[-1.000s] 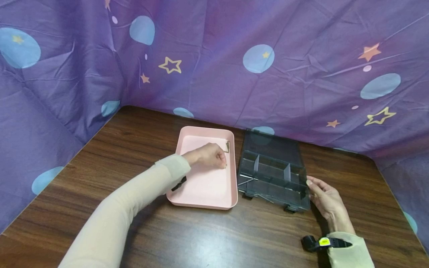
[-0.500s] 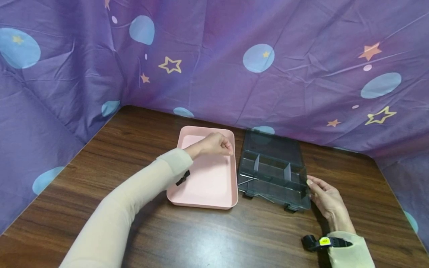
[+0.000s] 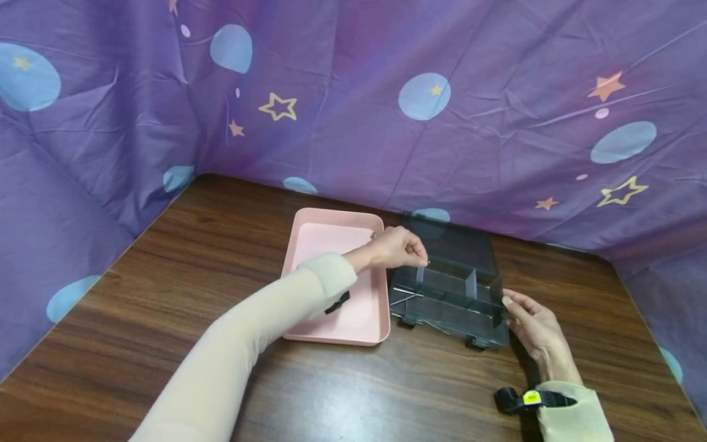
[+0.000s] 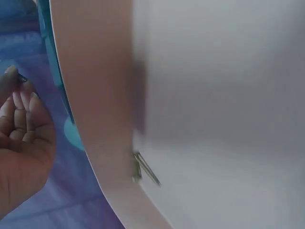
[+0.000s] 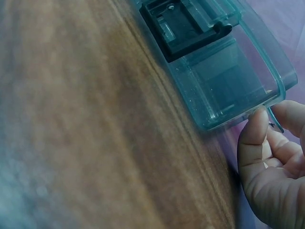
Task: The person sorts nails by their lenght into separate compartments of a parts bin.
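My left hand (image 3: pixel 393 247) is over the left part of a dark clear compartment box (image 3: pixel 448 310), past the right rim of the pink tray (image 3: pixel 334 339). Its thumb and fingertips pinch a small dark metal piece (image 4: pixel 22 78), too small to name. Several thin brass-coloured pins or screws (image 4: pixel 146 168) lie in the tray's corner in the left wrist view. At the box's right end, my right hand (image 3: pixel 537 328) grips the edge between thumb and fingers, as the right wrist view shows. Long thin metal rods (image 3: pixel 407 299) lie in the box's front left compartment.
The box's lid (image 3: pixel 453 244) is raised, leaning back toward a purple curtain (image 3: pixel 331 110). Upright dividers (image 3: pixel 471 283) part its compartments. Black latches (image 3: pixel 476 344) hang at the front. All stands on a dark wooden table (image 3: pixel 232 245).
From inside the tray, my left hand has lifted and moved right across the rim to above the box, carrying the small metal piece. The right hand stays at the box's end.
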`<state>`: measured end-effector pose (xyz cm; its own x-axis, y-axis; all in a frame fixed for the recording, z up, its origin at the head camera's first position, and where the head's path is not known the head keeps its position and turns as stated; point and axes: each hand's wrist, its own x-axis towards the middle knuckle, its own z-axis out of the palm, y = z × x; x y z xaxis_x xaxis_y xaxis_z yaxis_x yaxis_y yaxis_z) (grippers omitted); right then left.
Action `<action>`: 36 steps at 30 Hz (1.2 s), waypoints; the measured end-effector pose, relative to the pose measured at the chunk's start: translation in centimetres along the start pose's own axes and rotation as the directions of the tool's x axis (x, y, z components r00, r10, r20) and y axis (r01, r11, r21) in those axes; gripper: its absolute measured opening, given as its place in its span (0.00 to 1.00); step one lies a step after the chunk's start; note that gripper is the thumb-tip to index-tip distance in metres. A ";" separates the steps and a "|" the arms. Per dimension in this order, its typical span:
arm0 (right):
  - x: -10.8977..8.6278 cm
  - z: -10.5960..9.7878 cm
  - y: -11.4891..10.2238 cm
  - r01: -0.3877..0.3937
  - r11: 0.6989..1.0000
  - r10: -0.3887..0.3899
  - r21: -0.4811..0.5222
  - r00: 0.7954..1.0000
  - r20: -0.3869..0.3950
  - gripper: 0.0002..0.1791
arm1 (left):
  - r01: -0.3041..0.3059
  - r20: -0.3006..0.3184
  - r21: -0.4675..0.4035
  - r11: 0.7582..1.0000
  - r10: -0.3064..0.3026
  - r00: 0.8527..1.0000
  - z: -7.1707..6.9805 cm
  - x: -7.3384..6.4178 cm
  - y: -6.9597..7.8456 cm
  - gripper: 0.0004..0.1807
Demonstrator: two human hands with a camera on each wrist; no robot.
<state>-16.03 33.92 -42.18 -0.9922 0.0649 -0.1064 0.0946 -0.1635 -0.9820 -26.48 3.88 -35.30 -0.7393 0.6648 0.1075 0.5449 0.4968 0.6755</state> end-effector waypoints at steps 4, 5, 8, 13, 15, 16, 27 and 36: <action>0.0 0.1 0.0 0.003 1.000 -0.003 0.010 1.000 0.005 0.16 | -0.009 0.011 0.014 1.000 0.009 1.000 1.0 0.8 0.6 0.06; 0.0 0.1 0.0 0.003 1.000 -0.003 0.008 1.000 0.004 0.16 | -0.011 0.012 0.020 1.000 0.011 1.000 1.2 0.9 0.7 0.06; 0.0 0.2 0.0 0.003 1.000 -0.003 -0.003 1.000 -0.001 0.16 | -0.006 0.010 0.022 1.000 0.006 1.000 1.8 1.4 0.9 0.06; 0.0 0.3 0.0 0.010 1.000 -0.010 -0.015 1.000 -0.007 0.15 | 0.009 0.010 0.016 1.000 -0.009 1.000 2.5 1.8 1.2 0.05; 0.0 0.3 0.0 0.013 1.000 -0.013 -0.018 1.000 -0.010 0.15 | 0.014 0.011 0.024 1.000 -0.014 1.000 2.8 1.9 1.3 0.05; 0.0 0.3 0.0 0.013 1.000 -0.013 -0.018 1.000 -0.012 0.15 | 0.015 0.010 0.027 1.000 -0.015 1.000 2.9 2.0 1.3 0.05; 0.0 0.2 0.2 0.028 1.000 -0.028 -0.013 1.000 -0.011 0.15 | 0.011 -0.016 0.047 0.999 -0.010 1.000 3.9 2.4 1.4 0.05; 0.0 0.2 0.1 0.019 1.000 -0.020 -0.013 1.000 -0.024 0.14 | -0.014 -0.030 0.057 0.998 0.015 0.999 4.1 2.5 1.3 0.05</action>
<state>-16.00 33.74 -42.25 -0.9916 0.0919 -0.0910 0.0766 -0.1493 -0.9858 -26.01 8.44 -37.13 -0.7423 0.6554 0.1397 0.5768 0.5189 0.6310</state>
